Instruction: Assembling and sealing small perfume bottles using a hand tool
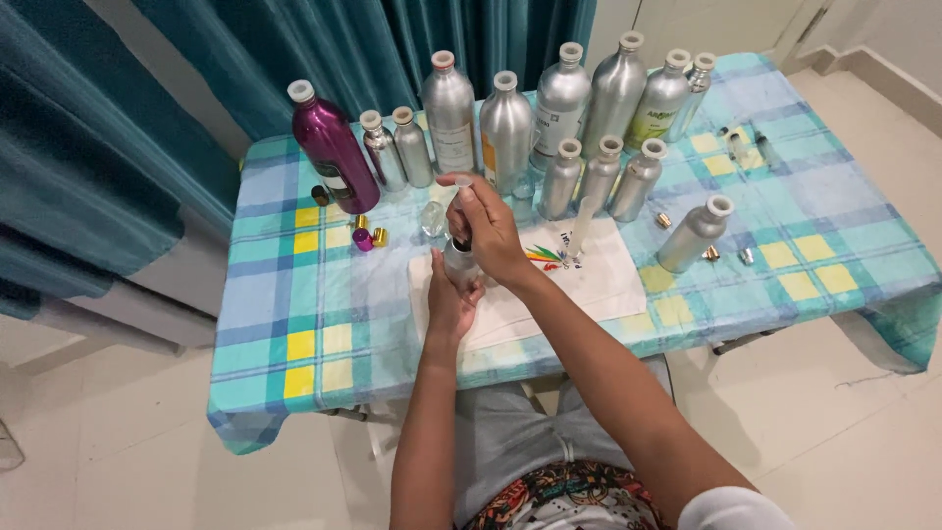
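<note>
- Left hand [449,299] wraps around a small silver bottle [459,263], fingers closed on its body, holding it upright over the white cloth [599,280] near the front of the tabletop [294,304].
- Right hand [488,231] sits above the bottle's mouth, fingertips pinched on a thin clear syringe-like tube [463,186] that points down into the neck. Contents of tube and bottle cannot be told.
- Back row: a magenta metal bottle [334,147] with a white cap, then two small silver bottles [397,149], then five tall silver bottles [559,103]; all capped, contents hidden.
- Three medium silver bottles [601,177] stand just right of the hands.
- One silver bottle [695,234] stands apart at right, with loose small caps [726,255] near it.
- Small gold and purple caps [366,236] lie left of the hands on the checked tablecloth.
</note>
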